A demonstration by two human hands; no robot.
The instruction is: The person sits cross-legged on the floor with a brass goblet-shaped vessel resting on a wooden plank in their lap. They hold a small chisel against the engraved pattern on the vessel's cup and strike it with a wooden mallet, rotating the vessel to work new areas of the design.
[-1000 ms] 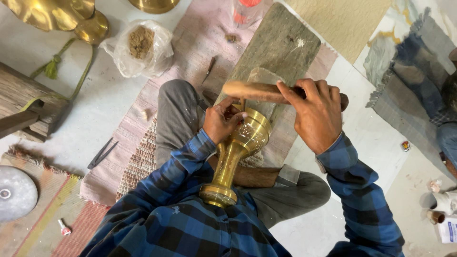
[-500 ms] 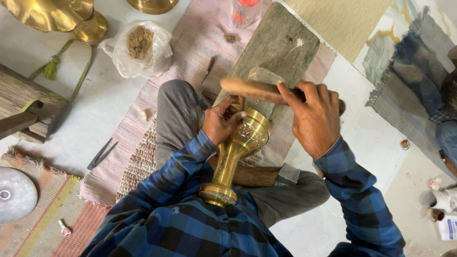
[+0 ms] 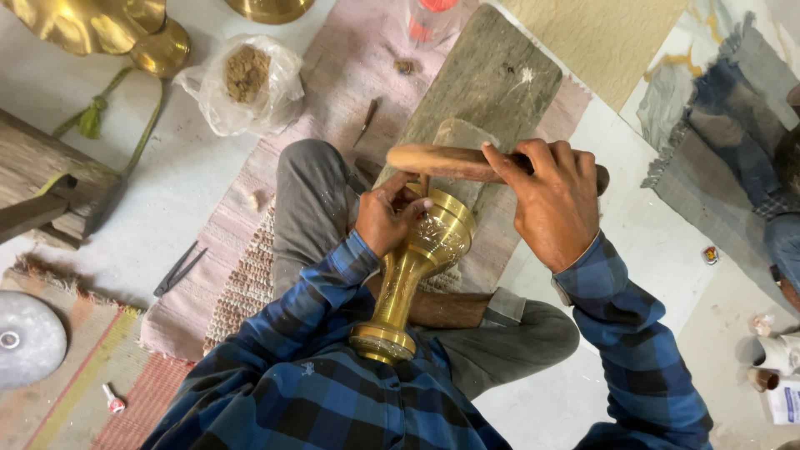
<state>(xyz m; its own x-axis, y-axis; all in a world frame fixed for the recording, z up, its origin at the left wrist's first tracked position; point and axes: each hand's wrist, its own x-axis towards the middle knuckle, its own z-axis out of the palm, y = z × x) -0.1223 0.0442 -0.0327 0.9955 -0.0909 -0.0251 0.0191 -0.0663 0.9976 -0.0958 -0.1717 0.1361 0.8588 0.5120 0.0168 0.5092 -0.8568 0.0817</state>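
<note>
So here I'm sitting cross-legged on the floor with a brass goblet [image 3: 414, 275] lying tilted across my lap, round foot toward my belly and flared cup pointing away from me. It's shiny yellow metal with a slim stem and fine engraved patterning around the bowl. My left hand [image 3: 385, 218] is pinched tight at the rim of the cup, fingers curled around what looks like a small tool, though it's too hidden to say exactly what. My right hand [image 3: 554, 204] is clenched around a wooden mallet [image 3: 450, 162], a smooth rounded brown stick held sideways just above the cup's mouth. Right past my hands the cup rests against a rough grey wooden plank [image 3: 492, 83] with a stone-like block on it, all weathered grain. Under that is a pale pink woven mat [image 3: 250, 283] with a coarse ribbed weave. Off to the left of my left hand there's a crinkly clear plastic bag [image 3: 246, 83] with brown powdery stuff in it, and further out the same way some big polished brass pieces [image 3: 158, 46]. Nearer, left of my elbow, dark metal tweezers [image 3: 179, 268] lie on the white floor, and a flat grey disc [image 3: 29, 337] sits beyond them. My sleeves are blue and black checked flannel.
</note>
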